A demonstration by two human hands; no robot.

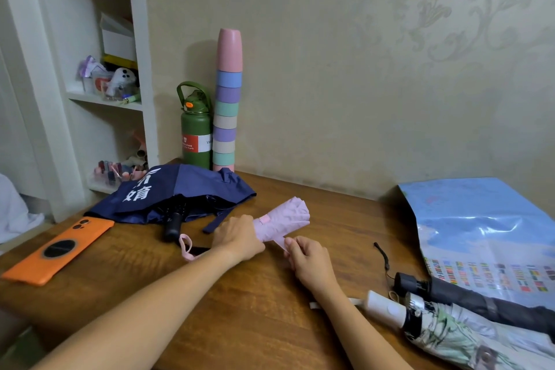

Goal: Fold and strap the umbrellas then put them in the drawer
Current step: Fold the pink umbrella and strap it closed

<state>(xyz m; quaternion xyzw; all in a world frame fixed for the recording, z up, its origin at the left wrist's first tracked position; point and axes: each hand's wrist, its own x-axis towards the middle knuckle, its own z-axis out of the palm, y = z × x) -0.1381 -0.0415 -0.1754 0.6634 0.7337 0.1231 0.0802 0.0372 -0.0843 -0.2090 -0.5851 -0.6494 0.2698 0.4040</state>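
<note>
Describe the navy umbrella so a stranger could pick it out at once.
Start at the tall stack of pastel cups against the wall, beside the green bottle. Just in front of them on the wooden table lies the navy umbrella, loosely spread. It alone carries large white characters; the pink umbrella is rolled tight.

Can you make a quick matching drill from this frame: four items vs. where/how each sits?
Items:
1. pink umbrella
2. navy umbrella
3. orange phone
4. green bottle

States:
A. standing upright by the wall, next to the stacked cups
B. lying flat near the table's left edge
C. rolled up, held by the left hand, its strap pinched by the right hand
D. loose and unfolded, canopy spread on the table

Pairs: 1-C, 2-D, 3-B, 4-A
</note>
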